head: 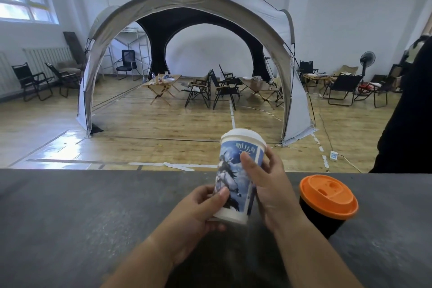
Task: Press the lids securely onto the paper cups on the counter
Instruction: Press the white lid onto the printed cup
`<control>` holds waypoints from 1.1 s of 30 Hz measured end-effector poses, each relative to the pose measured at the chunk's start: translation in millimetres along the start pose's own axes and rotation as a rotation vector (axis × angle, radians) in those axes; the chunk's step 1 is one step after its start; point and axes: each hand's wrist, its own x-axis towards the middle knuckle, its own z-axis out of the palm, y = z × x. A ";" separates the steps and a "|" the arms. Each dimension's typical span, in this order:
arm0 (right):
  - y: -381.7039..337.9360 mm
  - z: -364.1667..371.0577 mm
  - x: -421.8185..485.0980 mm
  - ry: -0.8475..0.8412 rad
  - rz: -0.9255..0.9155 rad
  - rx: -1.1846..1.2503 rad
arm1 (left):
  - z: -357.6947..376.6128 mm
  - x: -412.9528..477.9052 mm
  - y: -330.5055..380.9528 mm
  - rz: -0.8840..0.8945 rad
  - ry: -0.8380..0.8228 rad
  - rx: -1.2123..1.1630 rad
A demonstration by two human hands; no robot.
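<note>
Printed cup held in both my hands above the tabletop, white lid on top

My left hand [201, 208] closes its grip around the foot of the printed cup [236, 177], thumb across the picture; the cup's long axis runs up and away from me, tilted a little, so the white lid [243, 137] sits at the far end, above both hands. My right hand [268, 184] wraps the cup's right wall and is the nearer one to that lid, so I judge it should slide up to press. Just right of it, the black cup [320, 217] stands on the tabletop [70, 217] under its orange lid [328, 196]
</note>
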 end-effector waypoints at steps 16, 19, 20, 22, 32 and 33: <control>-5.7 0.1 -4.6 -0.032 0.161 0.167 | -6.7 2.3 -1.2 -0.085 -0.091 -0.050; -7.6 -2.0 -5.9 -0.127 0.309 0.241 | -8.6 4.9 -3.3 -0.062 -0.106 -0.068; -7.7 -2.1 -6.2 -0.134 0.318 0.231 | -8.7 5.8 -3.9 -0.048 -0.089 -0.064; -6.5 -1.8 -6.7 -0.132 0.247 0.173 | -7.6 5.1 -3.2 -0.015 -0.027 -0.031; -9.4 2.3 -8.5 -0.099 0.150 0.166 | -5.1 3.1 -0.8 -0.016 -0.019 -0.063; -9.6 1.6 -8.4 -0.118 0.152 0.167 | -5.4 3.8 -1.3 -0.008 0.000 -0.070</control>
